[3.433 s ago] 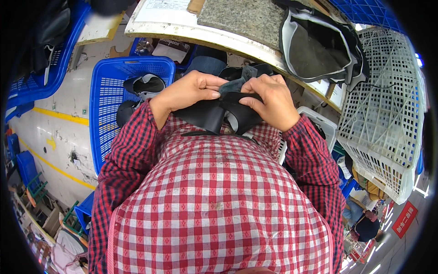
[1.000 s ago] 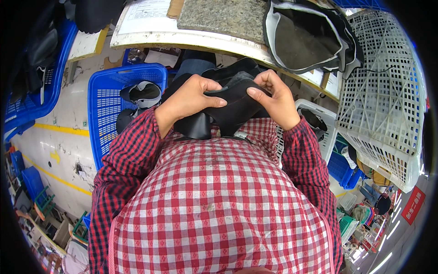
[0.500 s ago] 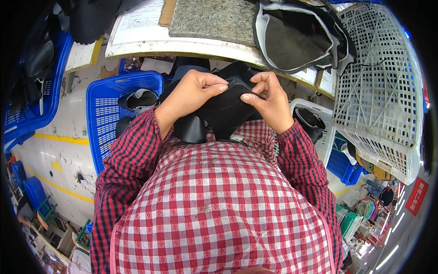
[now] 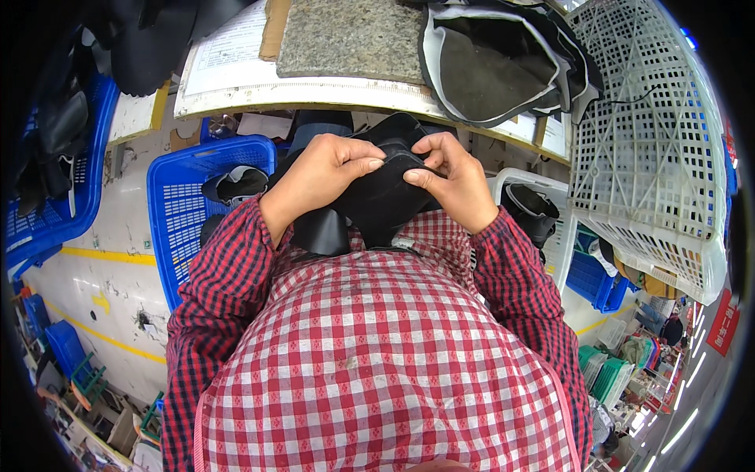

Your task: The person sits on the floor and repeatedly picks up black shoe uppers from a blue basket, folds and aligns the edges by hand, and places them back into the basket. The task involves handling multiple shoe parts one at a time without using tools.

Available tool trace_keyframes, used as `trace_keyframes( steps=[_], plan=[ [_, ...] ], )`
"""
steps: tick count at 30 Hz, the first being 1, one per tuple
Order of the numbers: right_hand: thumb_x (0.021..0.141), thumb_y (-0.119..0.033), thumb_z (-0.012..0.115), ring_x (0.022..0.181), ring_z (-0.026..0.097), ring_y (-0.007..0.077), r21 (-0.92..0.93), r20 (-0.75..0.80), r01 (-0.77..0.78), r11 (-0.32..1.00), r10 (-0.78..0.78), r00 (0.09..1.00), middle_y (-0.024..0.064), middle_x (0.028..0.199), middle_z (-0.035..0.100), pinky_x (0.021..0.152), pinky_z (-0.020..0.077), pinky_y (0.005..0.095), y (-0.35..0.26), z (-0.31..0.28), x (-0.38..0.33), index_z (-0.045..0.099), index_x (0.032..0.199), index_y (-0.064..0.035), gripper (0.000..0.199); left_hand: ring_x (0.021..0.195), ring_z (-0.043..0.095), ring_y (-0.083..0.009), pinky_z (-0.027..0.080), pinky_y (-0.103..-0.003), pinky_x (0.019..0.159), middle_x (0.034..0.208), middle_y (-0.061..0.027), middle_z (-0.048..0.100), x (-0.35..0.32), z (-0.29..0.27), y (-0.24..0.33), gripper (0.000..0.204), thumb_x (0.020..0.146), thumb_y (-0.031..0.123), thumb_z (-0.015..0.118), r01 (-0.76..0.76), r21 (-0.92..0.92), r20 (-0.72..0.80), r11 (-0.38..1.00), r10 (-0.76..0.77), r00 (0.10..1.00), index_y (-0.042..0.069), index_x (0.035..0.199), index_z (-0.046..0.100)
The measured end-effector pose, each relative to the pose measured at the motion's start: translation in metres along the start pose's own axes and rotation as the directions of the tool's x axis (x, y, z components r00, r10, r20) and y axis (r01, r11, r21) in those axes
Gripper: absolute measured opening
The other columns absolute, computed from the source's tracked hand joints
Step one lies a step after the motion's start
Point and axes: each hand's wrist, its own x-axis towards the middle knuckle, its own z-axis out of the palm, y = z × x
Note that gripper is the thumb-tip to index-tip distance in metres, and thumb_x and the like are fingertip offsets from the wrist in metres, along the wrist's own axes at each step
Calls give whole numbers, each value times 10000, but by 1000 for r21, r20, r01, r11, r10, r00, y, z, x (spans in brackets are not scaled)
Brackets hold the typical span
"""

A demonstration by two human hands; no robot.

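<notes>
Red and white are seen on the big apron (image 4: pixel 354 346). Over it, near the desk (image 4: pixel 252 96), a black piece (image 4: pixel 381 203) is held. Its upper edge (image 4: pixel 402 154) is pinched by the left hand (image 4: pixel 321 175) and the right hand (image 4: pixel 458 182), set near, not touching. If one pinch were loosened, the edge could be bent crooked.

Worktable (image 4: pixel 314 89) with a white edge across the far side, a grey stone slab (image 4: pixel 350 43) lying on it, a cardboard strip (image 4: pixel 274 31) by the slab's left edge, a paper sheet (image 4: pixel 226 61) farther left, black pale-edged pieces (image 4: pixel 499 75) heaped at right, yellow-striped pale floor (image 4: pixel 122 303) at left
</notes>
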Motion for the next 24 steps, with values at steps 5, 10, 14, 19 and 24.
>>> trace_keyframes(
  steps=[5,10,14,19,24],
  plan=[
    [895,-46,812,813,591,49,-17,78,35,999,-34,996,-19,852,612,795,524,235,-3,-5,0,666,1208,-10,347,912,669,-79,557,-266,841,995,-44,768,-1,0,-4,210,1017,107,676,10,-62,37,998,-8,999,-40,1148,748],
    [915,-58,797,781,579,42,6,98,74,997,-74,992,-21,859,613,750,510,223,4,-3,5,708,1110,-13,220,926,672,-83,553,-259,857,1019,-44,765,-1,3,-9,211,1023,103,665,-3,-96,18,995,5,1000,-41,1154,745],
    [918,-78,805,724,522,36,-15,72,73,997,-72,995,-37,811,570,684,474,216,12,-2,6,681,912,-10,142,896,646,-62,535,-238,824,980,-28,748,-6,3,-9,188,1000,96,695,65,-354,37,933,-56,998,-46,1114,743],
    [876,-226,860,660,406,90,-133,37,16,991,-11,999,-7,714,459,606,389,286,12,3,8,592,796,-15,351,755,474,-25,445,-255,664,779,38,612,-17,14,-3,165,927,71,775,40,-21,12,999,-40,999,-58,940,674],
    [866,-274,862,690,547,119,-74,166,61,995,-48,985,44,725,592,664,476,308,6,3,18,681,884,-20,312,761,535,-32,472,-252,685,789,29,649,-18,13,-8,143,919,65,780,48,21,-61,999,-47,997,-50,947,700]
  ],
)
